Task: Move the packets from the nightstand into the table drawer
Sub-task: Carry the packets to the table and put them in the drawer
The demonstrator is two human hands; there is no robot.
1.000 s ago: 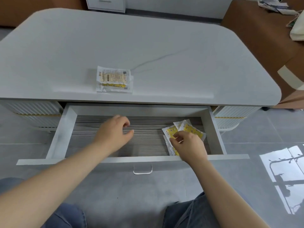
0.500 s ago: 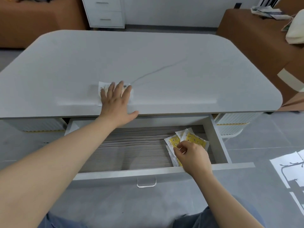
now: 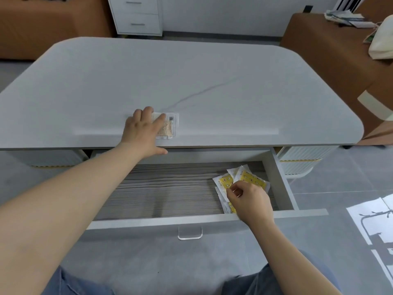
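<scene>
From my screen I see a pale grey table [image 3: 212, 81] with a rounded stone-look top and a faint dark vein across it. One flat clear-edged sachet [image 3: 170, 125] lies near its front edge (partly under the left hand [image 3: 142, 133]). Below, the white pull-out drawer [image 3: 278, 179] stands open; yellow-and-white sachets [image 3: 252, 178] overlap at the right end of its wood-grain floor.

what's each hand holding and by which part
Left hand holds nothing; its straight fingers press the left part of the tabletop packet. Right hand pinches the drawer packets at their near edge.
</scene>
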